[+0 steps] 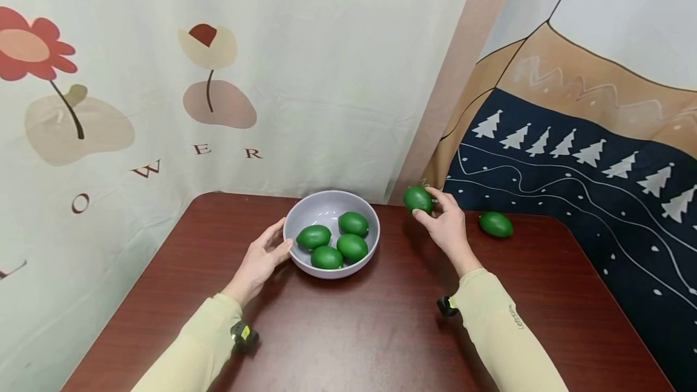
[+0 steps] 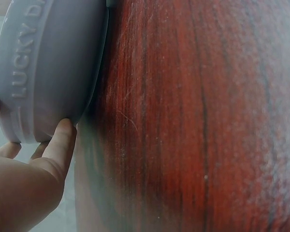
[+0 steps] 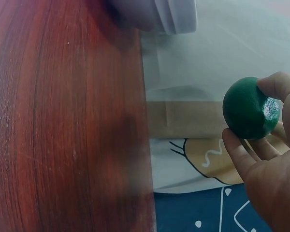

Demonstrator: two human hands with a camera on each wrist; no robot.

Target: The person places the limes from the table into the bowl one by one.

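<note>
A pale lavender bowl (image 1: 332, 198) stands near the table's back edge with several green limes inside, such as the front lime (image 1: 327, 258). My left hand (image 1: 256, 267) touches the bowl's left side from outside, its fingers and thumb spread along the wall. In the left wrist view, raised lettering runs along the bowl (image 2: 63, 72). To the right of the bowl, my right hand (image 1: 448, 227) pinches another lime (image 1: 417, 199) between thumb and fingers, above the table's back edge. That lime (image 3: 249, 108) is apart from the bowl in the right wrist view.
One more lime (image 1: 495, 224) lies on the dark red wooden table (image 1: 337, 331), right of my right hand. Printed cloth (image 1: 327, 77) hangs right behind the table, with a dark blue part patterned with trees (image 1: 544, 162) at the right.
</note>
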